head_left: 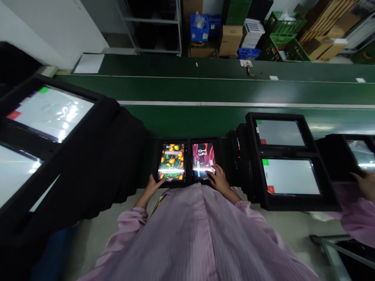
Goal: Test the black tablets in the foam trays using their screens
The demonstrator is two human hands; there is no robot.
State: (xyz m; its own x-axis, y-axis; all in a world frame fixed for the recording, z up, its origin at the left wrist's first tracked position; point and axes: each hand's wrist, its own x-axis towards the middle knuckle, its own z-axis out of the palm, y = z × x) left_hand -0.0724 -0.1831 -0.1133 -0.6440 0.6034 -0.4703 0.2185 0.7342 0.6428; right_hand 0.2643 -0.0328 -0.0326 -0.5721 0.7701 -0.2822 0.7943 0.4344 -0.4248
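In front of my body lies a black two-slot tray [188, 182] on the green bench. Its left slot holds a lit tablet [171, 160] with a fruit-coloured lock screen, its right slot a lit tablet [202, 156] with a pink and dark red lock screen. My left hand [149, 190] is at the tray's near left corner, thumb over the edge beside the left tablet, the other fingers partly hidden. Fingers apart, my right hand [219, 181] reaches over the lower right part of the right tablet and seems to touch its screen.
Stacked black trays with pale-screened tablets stand on the left [105, 144] and right [293, 175]. At the far right a co-worker's hand [365, 183] is by another black tray [336, 156]. Behind the green bench [175, 91] are crates [285, 25] and cardboard boxes [230, 39].
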